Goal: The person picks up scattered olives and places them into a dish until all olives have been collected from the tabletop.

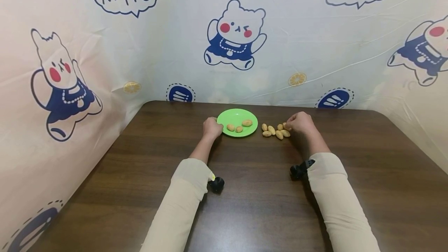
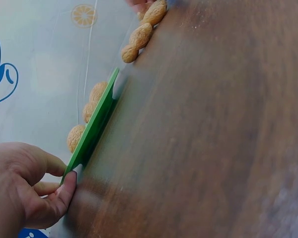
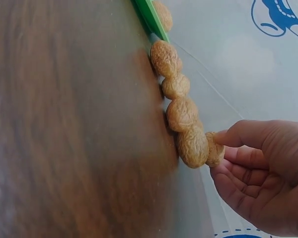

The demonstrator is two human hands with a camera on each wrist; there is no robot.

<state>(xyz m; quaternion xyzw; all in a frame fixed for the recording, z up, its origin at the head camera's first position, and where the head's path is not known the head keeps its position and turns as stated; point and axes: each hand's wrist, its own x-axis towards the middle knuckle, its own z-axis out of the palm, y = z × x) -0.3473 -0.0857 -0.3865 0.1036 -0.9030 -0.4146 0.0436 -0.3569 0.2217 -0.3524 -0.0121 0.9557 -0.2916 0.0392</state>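
Note:
A green plate point(image 1: 238, 114) lies near the far edge of the table with three peanuts in their shells on it, one being the larger peanut point(image 1: 247, 123) at its right. My left hand point(image 1: 212, 128) pinches the plate's left rim between thumb and fingers; the left wrist view shows the plate point(image 2: 93, 130) edge-on in that grip. To the right of the plate lies a loose group of several unshelled peanuts point(image 1: 271, 130). My right hand point(image 1: 301, 123) is at the group's right end. In the right wrist view its thumb and fingertips pinch one peanut point(image 3: 215, 149) beside the others.
The brown wooden table point(image 1: 255, 205) reaches back to a printed cloth point(image 1: 280, 42) hung behind and along both sides. A small black camera sits at each wrist, the left camera point(image 1: 216, 185) and the right camera point(image 1: 299, 170), both low over the table.

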